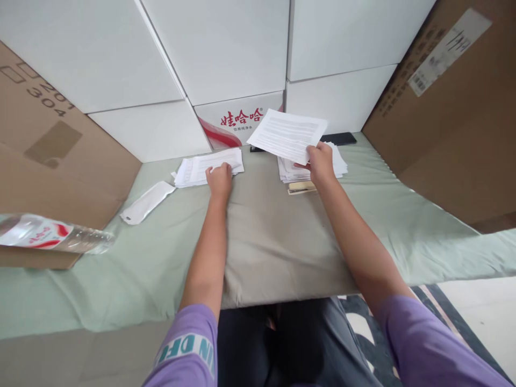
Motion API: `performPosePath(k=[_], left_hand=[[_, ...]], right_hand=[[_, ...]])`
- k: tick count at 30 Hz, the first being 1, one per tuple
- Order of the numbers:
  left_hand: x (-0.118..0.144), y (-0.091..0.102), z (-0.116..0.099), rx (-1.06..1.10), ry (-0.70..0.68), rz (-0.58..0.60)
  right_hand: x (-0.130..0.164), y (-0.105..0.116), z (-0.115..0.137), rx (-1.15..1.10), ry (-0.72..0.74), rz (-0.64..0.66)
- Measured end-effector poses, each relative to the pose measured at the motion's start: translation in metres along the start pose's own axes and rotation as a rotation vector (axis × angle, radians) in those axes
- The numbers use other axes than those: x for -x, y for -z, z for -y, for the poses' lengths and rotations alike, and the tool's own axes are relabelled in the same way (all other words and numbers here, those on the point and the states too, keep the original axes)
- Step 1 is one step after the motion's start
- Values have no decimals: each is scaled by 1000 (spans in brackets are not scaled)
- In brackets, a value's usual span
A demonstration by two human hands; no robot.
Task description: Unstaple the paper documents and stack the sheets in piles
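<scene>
Right hand (321, 163) pinches a sheet (288, 131) over the stack (288, 172) — keep it flat; left hand (220, 181) on papers (196, 171) left of the stack — grip unclear.

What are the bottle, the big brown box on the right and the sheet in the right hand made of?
Bottle: probably plastic, shiny, because its bare end is see-through with bright glints.
Brown box: likely cardboard, dull, with dark printing on plain brown.
Sheet: seems to be paper, thin and matte white, with printed lines.
</scene>
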State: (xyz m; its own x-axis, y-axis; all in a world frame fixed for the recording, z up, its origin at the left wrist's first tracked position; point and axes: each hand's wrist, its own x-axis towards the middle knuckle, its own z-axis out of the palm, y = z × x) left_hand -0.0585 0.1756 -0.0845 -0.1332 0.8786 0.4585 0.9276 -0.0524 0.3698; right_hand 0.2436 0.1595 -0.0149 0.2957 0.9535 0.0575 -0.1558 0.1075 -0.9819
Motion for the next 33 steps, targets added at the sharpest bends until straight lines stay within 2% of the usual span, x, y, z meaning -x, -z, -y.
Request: performPosePath(k=[4, 7, 9, 11, 15, 17, 19, 21, 22, 24, 26, 28, 30, 33], left_hand=[[-11, 8, 6, 209, 50, -281], [-14, 18, -8, 309, -57, -382], [-9, 22, -32, 349, -197, -342], [2, 20, -63, 359, -351, -229], [33, 4, -117, 374, -654, -16], [43, -3, -128, 380, -710, 28], [45, -5, -126, 379, -721, 49], [40, -1, -114, 388, -650, 22], [36, 2, -105, 403, -570, -17], [29, 9, -84, 463, -311, -134], [27, 16, -62, 568, -14, -196], [34, 22, -41, 712, 204, -114], [49, 28, -24, 854, 230, 4], [78, 37, -12, 1036, 146, 132]], right_hand=[[7, -4, 3, 65, -59, 80], [12, -9, -2, 147, -162, 193], [16, -14, -8, 179, -221, 268], [18, -18, -14, 152, -270, 301], [18, -21, -21, 44, -316, 310], [18, -21, -22, 89, -263, 272], [16, -19, -22, 186, -178, 229], [14, -18, -19, 249, -94, 236], [13, -17, -16, 256, -46, 247], [13, -15, -7, 238, 72, 272], [16, -11, 6, 212, 198, 296], [26, -3, 16, 183, 275, 321], [41, 7, 20, 149, 289, 330], [67, 20, 9, 116, 221, 378]])
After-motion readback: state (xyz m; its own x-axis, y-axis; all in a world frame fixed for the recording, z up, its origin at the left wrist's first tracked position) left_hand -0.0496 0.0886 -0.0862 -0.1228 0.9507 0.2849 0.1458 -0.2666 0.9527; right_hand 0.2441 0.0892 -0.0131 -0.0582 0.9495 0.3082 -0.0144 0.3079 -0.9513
